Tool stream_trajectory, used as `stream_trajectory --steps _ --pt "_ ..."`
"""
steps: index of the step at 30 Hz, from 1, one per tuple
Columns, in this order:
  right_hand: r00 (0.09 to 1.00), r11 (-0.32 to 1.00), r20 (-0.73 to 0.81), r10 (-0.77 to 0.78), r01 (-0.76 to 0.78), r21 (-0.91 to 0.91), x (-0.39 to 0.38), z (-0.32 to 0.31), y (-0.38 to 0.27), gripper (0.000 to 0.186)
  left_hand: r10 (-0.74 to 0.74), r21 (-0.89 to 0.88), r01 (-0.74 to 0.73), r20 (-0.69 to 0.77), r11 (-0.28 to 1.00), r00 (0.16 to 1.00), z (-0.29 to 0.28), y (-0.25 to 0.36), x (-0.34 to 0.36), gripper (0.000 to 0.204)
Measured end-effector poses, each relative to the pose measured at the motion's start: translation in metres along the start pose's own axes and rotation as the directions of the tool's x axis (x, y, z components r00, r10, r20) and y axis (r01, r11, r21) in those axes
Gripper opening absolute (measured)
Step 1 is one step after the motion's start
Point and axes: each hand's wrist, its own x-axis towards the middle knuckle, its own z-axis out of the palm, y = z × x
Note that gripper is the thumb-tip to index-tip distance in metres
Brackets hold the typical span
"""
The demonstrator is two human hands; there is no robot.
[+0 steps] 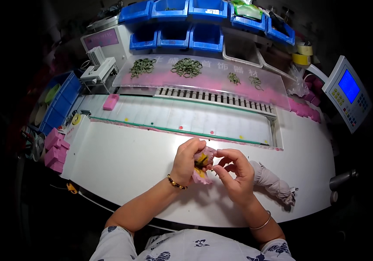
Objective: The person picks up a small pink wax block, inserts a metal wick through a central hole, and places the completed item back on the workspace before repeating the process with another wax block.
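Note:
My left hand (187, 160) is closed around a crumpled pink and yellow cloth (200, 175) with dark streaks. A ruffled pink edge hangs out below the fingers. Facing it from the right is my right hand (235, 170), its thumb and forefinger apart and their tips close beside the cloth. Whether those tips touch it I cannot tell. Both hands are above the near part of the white table (121, 161). Just right of my right hand lies a twisted greyish bundle of fabric (273, 182).
Beyond the hands runs a white conveyor belt (169, 115) with a green edge. Piles of green rings (186, 68) lie on a clear sheet (217, 78) behind it. Blue bins (206, 38) stand at the back, pink blocks (56, 150) left, a control panel (349, 91) right.

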Motion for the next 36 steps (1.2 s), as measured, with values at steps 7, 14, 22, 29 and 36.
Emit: stream_trajectory --steps 7,14,22,29,36 --pt "0.983 0.971 0.125 -0.132 0.154 -0.185 -0.003 0.008 -0.001 0.026 0.15 0.125 -0.144 -0.039 0.982 0.988 0.009 -0.009 0.0 0.022" --pt "0.963 0.919 0.166 -0.213 0.255 -0.299 -0.002 0.012 -0.006 0.023 0.116 0.069 -0.112 -0.061 0.991 0.991 0.012 -0.008 0.0 0.026" --pt "0.875 0.802 0.283 -0.392 0.476 -0.362 0.001 0.01 -0.007 0.029 0.161 0.143 -0.152 -0.051 0.978 0.986 0.006 -0.013 0.002 0.026" --pt "0.879 0.802 0.302 -0.37 0.466 -0.374 0.001 0.009 -0.005 0.027 0.145 0.091 -0.134 -0.119 0.987 0.982 0.01 -0.021 0.005 0.027" --pt "0.994 0.998 -0.105 -0.024 0.018 -0.054 0.005 -0.005 0.0 0.02 0.189 0.227 -0.145 -0.183 0.963 0.965 0.016 -0.008 0.001 0.026"
